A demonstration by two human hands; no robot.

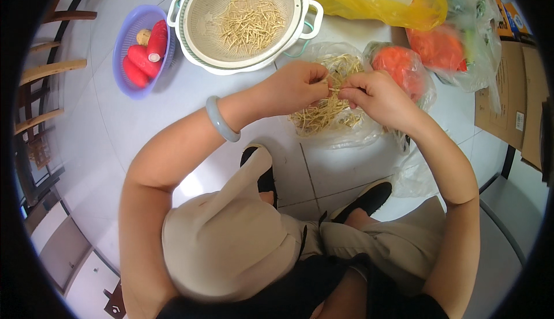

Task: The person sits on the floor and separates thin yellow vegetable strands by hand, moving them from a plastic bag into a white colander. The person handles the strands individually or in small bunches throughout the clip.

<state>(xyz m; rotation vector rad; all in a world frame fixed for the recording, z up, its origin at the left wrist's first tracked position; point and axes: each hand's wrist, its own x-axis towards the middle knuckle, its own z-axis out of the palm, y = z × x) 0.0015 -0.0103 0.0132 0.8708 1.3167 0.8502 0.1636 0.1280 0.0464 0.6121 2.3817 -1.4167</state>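
My left hand and my right hand meet above a pile of thin pale roots on a clear plastic bag. Between the fingertips of both hands is a short piece of root. Part of the pile is hidden beneath the hands. Beyond my left hand, a white plastic colander with handles holds short pieces of the same pale root. A grey bangle circles my left wrist.
At the left stands a purple basket with red radish-like roots and a tan lump. A yellow plastic bag, bags with orange-red contents and a cardboard box lie right. My shoes rest on the tiled floor.
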